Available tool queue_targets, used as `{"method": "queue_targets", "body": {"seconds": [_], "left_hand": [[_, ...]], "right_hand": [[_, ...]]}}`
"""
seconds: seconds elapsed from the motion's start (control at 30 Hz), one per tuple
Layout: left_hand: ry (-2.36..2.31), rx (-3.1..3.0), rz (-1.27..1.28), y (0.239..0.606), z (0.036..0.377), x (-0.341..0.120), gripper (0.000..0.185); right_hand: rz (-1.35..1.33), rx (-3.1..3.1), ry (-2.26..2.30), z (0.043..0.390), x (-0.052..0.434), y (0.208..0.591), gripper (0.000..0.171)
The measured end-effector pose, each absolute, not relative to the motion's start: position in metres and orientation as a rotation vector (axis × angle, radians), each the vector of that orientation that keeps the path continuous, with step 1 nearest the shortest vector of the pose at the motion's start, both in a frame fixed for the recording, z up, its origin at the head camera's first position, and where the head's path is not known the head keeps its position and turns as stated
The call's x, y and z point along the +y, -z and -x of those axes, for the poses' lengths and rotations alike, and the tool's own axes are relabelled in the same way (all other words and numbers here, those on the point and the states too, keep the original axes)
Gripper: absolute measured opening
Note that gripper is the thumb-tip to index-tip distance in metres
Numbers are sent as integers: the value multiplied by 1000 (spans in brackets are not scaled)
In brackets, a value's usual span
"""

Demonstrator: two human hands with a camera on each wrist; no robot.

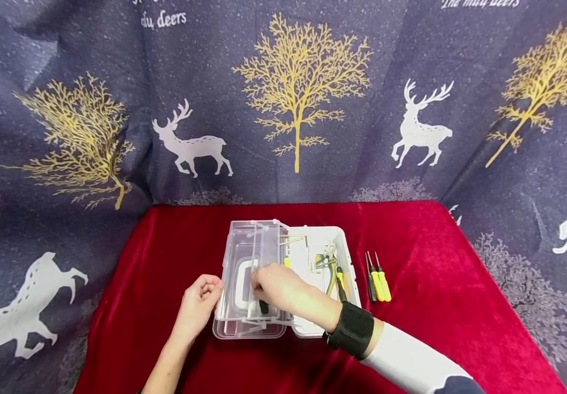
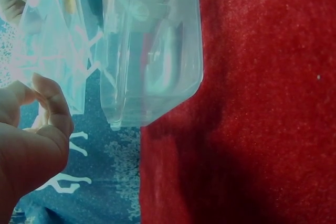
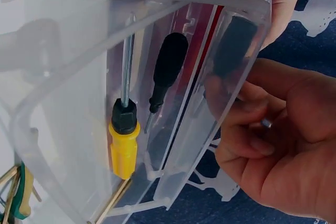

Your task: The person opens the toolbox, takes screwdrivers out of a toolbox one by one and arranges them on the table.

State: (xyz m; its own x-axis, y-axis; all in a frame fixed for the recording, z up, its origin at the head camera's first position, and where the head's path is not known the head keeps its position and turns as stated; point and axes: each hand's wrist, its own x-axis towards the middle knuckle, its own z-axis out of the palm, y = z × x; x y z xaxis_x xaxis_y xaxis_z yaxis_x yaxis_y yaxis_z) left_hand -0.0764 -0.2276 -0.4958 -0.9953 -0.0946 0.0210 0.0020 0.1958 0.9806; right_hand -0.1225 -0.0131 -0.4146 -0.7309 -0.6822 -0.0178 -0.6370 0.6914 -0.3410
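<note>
I log a clear plastic toolbox (image 1: 264,279) standing open on the red velvet cloth (image 1: 165,257), its transparent tray (image 1: 244,262) swung out to the left of the white base (image 1: 313,323). Right hand (image 1: 283,287) is over the tray, fingers curled and pinching a small black-handled screwdriver (image 1: 262,306); the right wrist view shows its metal tip between the fingers (image 3: 247,145). Left hand (image 1: 200,303) rests against the tray's left wall, fingers loosely bent, gripping nothing. Pliers (image 1: 330,262) lie in the base. Three yellow-and-black screwdrivers (image 1: 378,276) lie on the cloth just right of the toolbox.
</note>
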Motion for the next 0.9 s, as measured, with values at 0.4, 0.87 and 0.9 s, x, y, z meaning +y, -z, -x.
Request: {"method": "queue_targets", "body": {"seconds": [0.4,0.87,0.9], "left_hand": [[1940,-2362,-95,497,77,-228,6],[1899,-2367,-93,497,76,-227,9],[1898,-2369,-98,497,76,-227,10]], "right_hand": [[1015,2800,452,124,-13,418,31],[970,2816,709,125,2,416,8],[970,2818,731,125,4,415,9]]}}
